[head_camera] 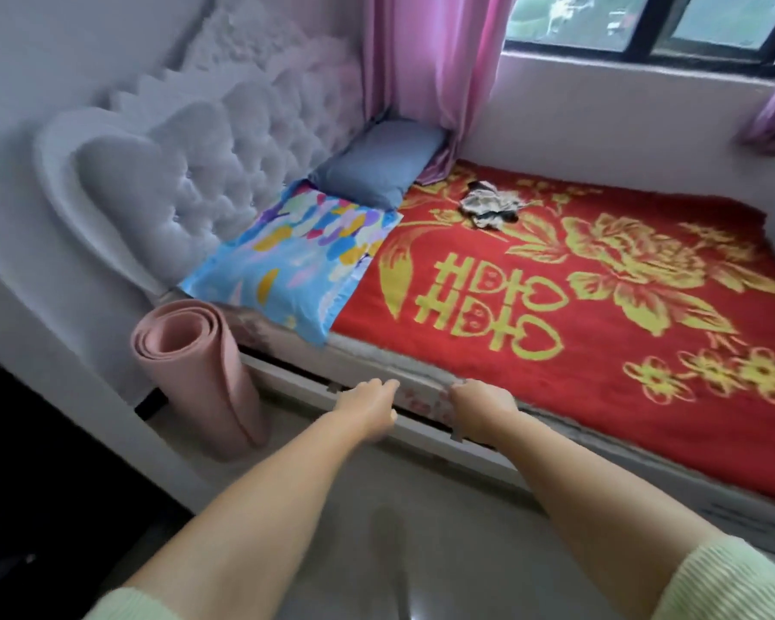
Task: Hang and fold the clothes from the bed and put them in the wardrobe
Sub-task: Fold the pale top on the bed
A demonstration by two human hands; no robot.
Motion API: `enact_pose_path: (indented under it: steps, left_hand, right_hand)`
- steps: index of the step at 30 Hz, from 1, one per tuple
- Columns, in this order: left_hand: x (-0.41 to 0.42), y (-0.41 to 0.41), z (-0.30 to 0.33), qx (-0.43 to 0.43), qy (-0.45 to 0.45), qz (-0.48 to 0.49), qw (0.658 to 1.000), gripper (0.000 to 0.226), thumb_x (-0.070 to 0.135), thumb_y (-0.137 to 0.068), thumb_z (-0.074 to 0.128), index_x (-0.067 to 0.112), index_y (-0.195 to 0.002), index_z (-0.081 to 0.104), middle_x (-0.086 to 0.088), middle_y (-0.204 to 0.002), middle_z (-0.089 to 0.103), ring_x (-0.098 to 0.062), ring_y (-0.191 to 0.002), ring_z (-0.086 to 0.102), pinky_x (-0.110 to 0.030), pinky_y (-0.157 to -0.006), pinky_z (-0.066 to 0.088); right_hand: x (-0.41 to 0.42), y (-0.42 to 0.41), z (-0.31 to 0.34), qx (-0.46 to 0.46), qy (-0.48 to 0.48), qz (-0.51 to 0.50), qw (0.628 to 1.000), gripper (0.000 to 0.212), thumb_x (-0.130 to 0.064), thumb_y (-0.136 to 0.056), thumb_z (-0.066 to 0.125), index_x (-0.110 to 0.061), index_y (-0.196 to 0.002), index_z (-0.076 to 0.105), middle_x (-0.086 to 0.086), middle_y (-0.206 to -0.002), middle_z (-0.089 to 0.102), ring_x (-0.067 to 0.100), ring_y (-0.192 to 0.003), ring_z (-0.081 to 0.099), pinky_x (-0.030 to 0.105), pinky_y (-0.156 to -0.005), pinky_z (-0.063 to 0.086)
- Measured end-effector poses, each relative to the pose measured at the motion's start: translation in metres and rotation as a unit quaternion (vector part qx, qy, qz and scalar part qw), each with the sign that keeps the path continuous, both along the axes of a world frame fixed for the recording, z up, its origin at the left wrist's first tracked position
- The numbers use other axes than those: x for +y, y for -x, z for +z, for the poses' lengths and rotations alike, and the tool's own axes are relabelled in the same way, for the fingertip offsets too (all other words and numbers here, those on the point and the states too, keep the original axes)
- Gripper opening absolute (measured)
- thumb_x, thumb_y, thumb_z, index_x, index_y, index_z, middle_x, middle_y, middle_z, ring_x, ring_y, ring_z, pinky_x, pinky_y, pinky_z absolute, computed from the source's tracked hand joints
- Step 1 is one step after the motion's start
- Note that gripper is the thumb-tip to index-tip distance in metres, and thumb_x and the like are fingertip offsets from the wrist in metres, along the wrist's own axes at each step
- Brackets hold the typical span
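2 bare forearms reach forward from pale green ribbed sleeves (pixel 730 583) toward the near edge of the bed (pixel 421 422). The left hand (pixel 365 407) hangs over the bed's side rail with its fingers loosely extended and holding nothing. The right hand (pixel 482 402) is at the mattress edge just beside it, knuckles up and fingers curled downward; whether it grips the edge of the cover cannot be told, since the fingertips are hidden. Grey floor (pixel 376 530) lies under the arms.

Left of the hands, a rolled pink mat (pixel 198 373) stands upright on the floor against the bed frame. A red blanket with a gold flower pattern (pixel 600 306) covers the mattress. At the head end lies 1 blue pillow with coloured spots (pixel 287 270), and beyond it a plain grey-blue pillow (pixel 381 163) leans against the tufted white headboard (pixel 224 163).

1 small crumpled garment (pixel 491 205), pale with dark trim, lies on the blanket near the far side of the bed, well apart from both hands and ahead of the right one. Behind it hang pink curtains (pixel 426 60) beside a dark-framed window (pixel 645 42).
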State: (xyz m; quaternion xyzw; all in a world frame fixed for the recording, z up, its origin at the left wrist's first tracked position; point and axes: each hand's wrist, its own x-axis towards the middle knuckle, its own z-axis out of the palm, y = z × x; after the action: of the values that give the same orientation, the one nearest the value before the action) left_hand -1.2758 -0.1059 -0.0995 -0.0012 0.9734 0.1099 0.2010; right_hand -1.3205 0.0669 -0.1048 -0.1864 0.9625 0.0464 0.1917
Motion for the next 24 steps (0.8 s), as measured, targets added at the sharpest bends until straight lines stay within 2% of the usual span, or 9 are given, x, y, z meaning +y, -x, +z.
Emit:
enact_pose_path:
  steps: [3,7,10,12,16,20,24]
  left_hand:
    - [0.059,0.049,0.004,0.006,-0.04,-0.025,0.999,0.049,0.023,-0.098,0.039,0.016,-0.145,0.03,-0.009,-0.14,0.042,-0.028,-0.121,0.047,-0.042,-0.091,0.045]
    - [0.112,0.103,0.002,0.004,-0.048,-0.074,0.996,0.05,0.025,-0.099,0.038,0.017,-0.147,0.027,-0.008,-0.14,0.042,-0.026,-0.118,0.049,-0.041,-0.088,0.048]
    - [0.129,0.142,-0.003,-0.004,-0.036,-0.097,0.995,0.051,0.024,-0.099,0.038,0.017,-0.148,0.025,-0.009,-0.14,0.041,-0.027,-0.117,0.049,-0.04,-0.086,0.048]
    - [0.13,0.171,-0.004,-0.005,-0.026,-0.105,0.994,0.051,0.024,-0.099,0.038,0.018,-0.148,0.025,-0.008,-0.141,0.041,-0.027,-0.116,0.05,-0.04,-0.083,0.048]
    - [0.119,0.249,-0.006,0.001,-0.019,-0.114,0.993,0.049,0.025,-0.099,0.04,0.017,-0.146,0.029,-0.009,-0.139,0.043,-0.028,-0.112,0.053,-0.038,-0.078,0.048]
    - [0.098,0.323,-0.009,-0.016,0.006,-0.121,0.993,0.047,0.025,-0.096,0.043,0.016,-0.142,0.035,-0.009,-0.131,0.05,-0.029,-0.11,0.055,-0.04,-0.081,0.049]
    - [0.082,0.402,-0.009,-0.015,0.033,-0.12,0.992,0.045,0.026,-0.096,0.041,0.015,-0.139,0.038,-0.01,-0.133,0.047,-0.03,-0.113,0.052,-0.043,-0.088,0.049]
  right_hand:
    - [0.065,0.033,0.011,-0.002,-0.009,-0.046,0.999,0.02,-0.016,-0.093,0.049,-0.012,-0.111,0.057,0.002,-0.104,0.058,0.023,-0.09,0.059,0.035,-0.071,0.053]
    - [0.13,0.073,0.01,0.01,-0.023,-0.1,0.995,0.025,-0.01,-0.096,0.037,-0.01,-0.111,0.057,0.006,-0.111,0.059,0.024,-0.081,0.05,0.034,-0.065,0.045]
    - [0.151,0.103,0.003,0.0,-0.031,-0.122,0.992,0.027,-0.01,-0.095,0.036,-0.011,-0.114,0.055,0.006,-0.113,0.058,0.026,-0.09,0.056,0.034,-0.067,0.045]
    - [0.153,0.127,0.0,-0.006,-0.033,-0.131,0.991,0.027,-0.01,-0.095,0.036,-0.011,-0.113,0.056,0.005,-0.112,0.059,0.026,-0.095,0.058,0.034,-0.066,0.045]
    - [0.142,0.196,-0.007,0.012,-0.008,-0.144,0.989,0.027,-0.009,-0.094,0.036,-0.012,-0.109,0.058,0.005,-0.11,0.06,0.026,-0.091,0.058,0.033,-0.063,0.044]
    - [0.121,0.266,-0.012,-0.005,-0.005,-0.153,0.988,0.026,-0.015,-0.097,0.038,-0.012,-0.112,0.058,0.005,-0.113,0.057,0.026,-0.092,0.058,0.032,-0.063,0.044]
    - [0.109,0.333,-0.016,0.004,0.031,-0.172,0.985,0.025,-0.017,-0.098,0.037,-0.013,-0.115,0.055,0.004,-0.114,0.059,0.025,-0.095,0.059,0.031,-0.063,0.044]
